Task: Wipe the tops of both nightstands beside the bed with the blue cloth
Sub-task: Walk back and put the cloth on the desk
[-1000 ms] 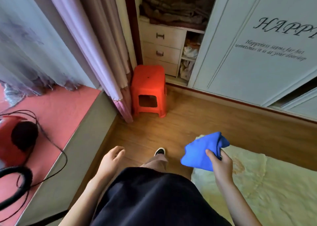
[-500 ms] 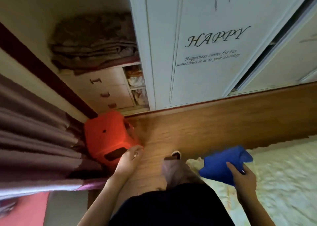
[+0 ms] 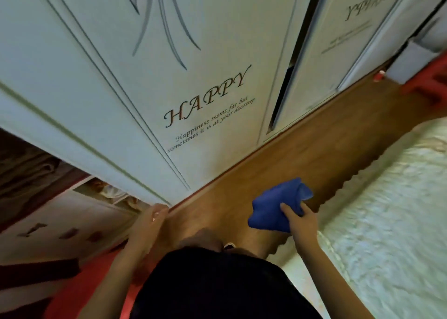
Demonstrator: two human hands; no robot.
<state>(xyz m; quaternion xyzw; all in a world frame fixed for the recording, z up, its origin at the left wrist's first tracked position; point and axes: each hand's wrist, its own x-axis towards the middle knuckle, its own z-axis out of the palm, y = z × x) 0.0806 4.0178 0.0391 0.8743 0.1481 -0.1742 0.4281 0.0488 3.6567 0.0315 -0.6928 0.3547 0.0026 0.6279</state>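
Carrying the cloth through the bedroom, no nightstand in view yet.

The right hand (image 3: 301, 224) pinches the bunched, soft blue cloth (image 3: 275, 207) between thumb and fingers, held off the wooden plank floor (image 3: 314, 149) beside the pale quilted bed (image 3: 391, 209), likely so it is ready for wiping. The left hand (image 3: 150, 222) hangs loosely curled and empty near the white sliding wardrobe door lettered "HAPPY" (image 3: 193, 88), probably for balance.
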